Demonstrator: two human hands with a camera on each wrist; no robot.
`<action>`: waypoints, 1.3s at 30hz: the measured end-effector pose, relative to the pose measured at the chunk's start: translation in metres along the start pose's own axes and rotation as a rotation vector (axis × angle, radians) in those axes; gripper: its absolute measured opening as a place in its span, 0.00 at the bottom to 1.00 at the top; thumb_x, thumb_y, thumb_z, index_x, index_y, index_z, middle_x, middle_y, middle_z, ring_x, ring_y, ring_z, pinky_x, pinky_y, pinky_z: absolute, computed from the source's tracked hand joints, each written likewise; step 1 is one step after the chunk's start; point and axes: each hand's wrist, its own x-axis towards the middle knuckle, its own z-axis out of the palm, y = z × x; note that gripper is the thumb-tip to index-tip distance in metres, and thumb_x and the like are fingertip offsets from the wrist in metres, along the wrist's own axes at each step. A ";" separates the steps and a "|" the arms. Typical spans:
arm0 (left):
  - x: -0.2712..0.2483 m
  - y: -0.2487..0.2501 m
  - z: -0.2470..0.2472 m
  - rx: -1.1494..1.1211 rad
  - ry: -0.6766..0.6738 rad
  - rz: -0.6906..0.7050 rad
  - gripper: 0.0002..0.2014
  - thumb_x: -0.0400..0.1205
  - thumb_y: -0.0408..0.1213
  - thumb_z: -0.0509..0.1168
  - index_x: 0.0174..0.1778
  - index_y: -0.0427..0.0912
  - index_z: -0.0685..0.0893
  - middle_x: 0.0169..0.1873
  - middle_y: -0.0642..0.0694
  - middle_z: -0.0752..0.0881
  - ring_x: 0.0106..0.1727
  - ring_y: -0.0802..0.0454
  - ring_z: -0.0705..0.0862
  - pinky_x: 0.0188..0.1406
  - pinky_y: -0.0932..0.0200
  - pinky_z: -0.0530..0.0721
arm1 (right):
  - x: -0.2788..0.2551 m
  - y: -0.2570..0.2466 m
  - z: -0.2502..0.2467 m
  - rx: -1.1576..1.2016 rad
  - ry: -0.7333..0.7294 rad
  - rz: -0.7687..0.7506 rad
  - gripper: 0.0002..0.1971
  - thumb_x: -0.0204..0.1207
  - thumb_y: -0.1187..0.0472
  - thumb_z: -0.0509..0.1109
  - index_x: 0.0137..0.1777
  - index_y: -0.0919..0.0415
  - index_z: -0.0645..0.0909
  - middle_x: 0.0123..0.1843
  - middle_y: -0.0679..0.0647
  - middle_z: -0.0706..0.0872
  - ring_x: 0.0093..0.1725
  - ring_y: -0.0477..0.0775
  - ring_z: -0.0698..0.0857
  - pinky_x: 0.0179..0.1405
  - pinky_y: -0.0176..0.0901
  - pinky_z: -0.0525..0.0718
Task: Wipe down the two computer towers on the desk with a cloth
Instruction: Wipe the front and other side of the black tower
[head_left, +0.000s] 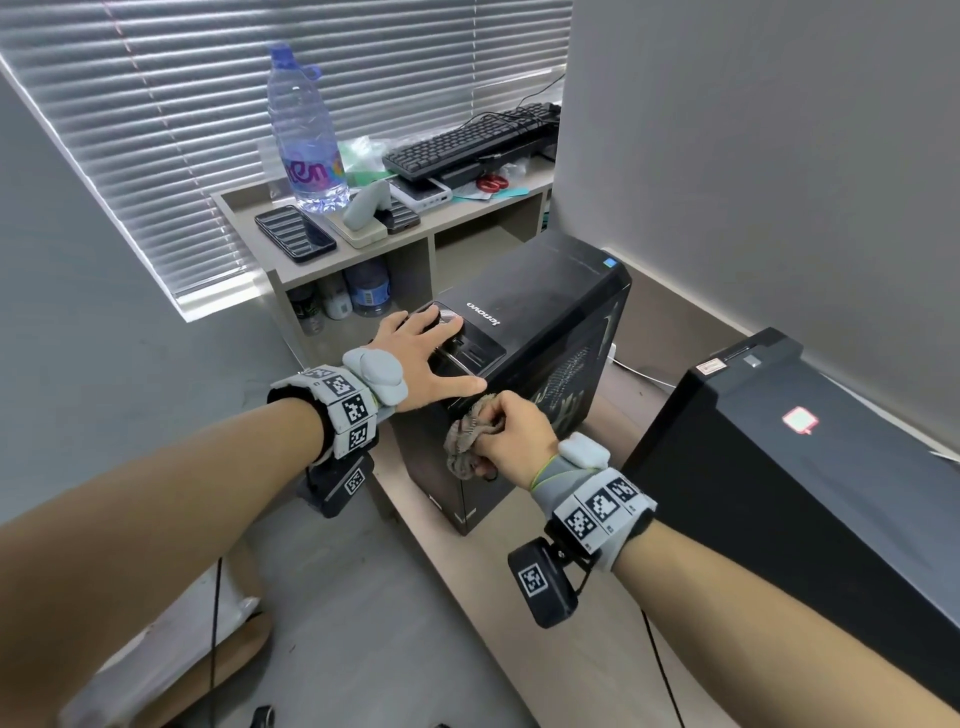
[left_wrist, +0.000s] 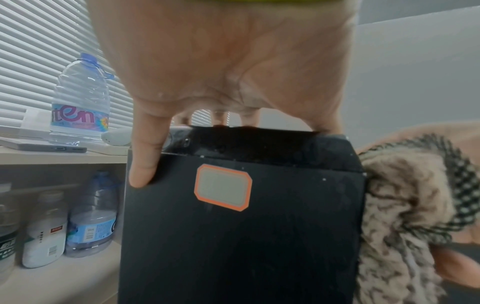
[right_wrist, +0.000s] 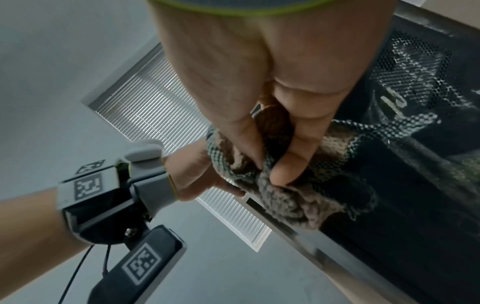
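Note:
A black Lenovo tower (head_left: 545, 322) stands upright on the desk. My left hand (head_left: 431, 348) rests flat on its top front, fingers spread; in the left wrist view one finger (left_wrist: 145, 160) hangs over the front panel (left_wrist: 233, 236). My right hand (head_left: 506, 431) grips a bunched brown-beige cloth (head_left: 467, 441) at the tower's upper front corner. In the right wrist view the cloth (right_wrist: 291, 201) lies against the dusty meshed side panel (right_wrist: 415, 82), with thumb and fingers (right_wrist: 293, 160) pinching it. A second black tower (head_left: 779, 467) stands to the right, untouched.
Behind the tower is a low shelf unit (head_left: 426, 228) carrying a large water bottle (head_left: 306, 135), a keyboard (head_left: 472, 140), phones (head_left: 293, 234) and red scissors (head_left: 491, 182); smaller bottles (head_left: 363, 291) stand underneath. A grey wall (head_left: 753, 156) runs along the right. The desk edge (head_left: 467, 587) runs near me.

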 end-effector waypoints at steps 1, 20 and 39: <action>-0.001 0.000 0.000 0.002 0.002 0.003 0.47 0.68 0.78 0.60 0.82 0.67 0.55 0.85 0.56 0.54 0.84 0.40 0.48 0.83 0.40 0.53 | 0.002 -0.002 -0.002 -0.034 0.018 0.011 0.08 0.69 0.67 0.72 0.41 0.58 0.74 0.35 0.52 0.83 0.29 0.51 0.85 0.20 0.29 0.77; -0.005 0.004 0.005 0.029 0.004 -0.022 0.45 0.69 0.75 0.61 0.82 0.68 0.53 0.84 0.61 0.50 0.86 0.46 0.43 0.79 0.34 0.62 | 0.021 0.015 -0.002 0.052 -0.165 0.188 0.13 0.71 0.71 0.74 0.37 0.61 0.72 0.33 0.60 0.86 0.31 0.62 0.89 0.36 0.57 0.91; -0.010 -0.054 -0.023 0.061 -0.088 0.193 0.42 0.73 0.62 0.63 0.84 0.60 0.56 0.85 0.57 0.53 0.86 0.51 0.44 0.84 0.41 0.51 | 0.038 0.028 -0.013 0.145 -0.052 0.267 0.15 0.73 0.64 0.75 0.33 0.61 0.71 0.29 0.64 0.85 0.26 0.63 0.86 0.35 0.64 0.90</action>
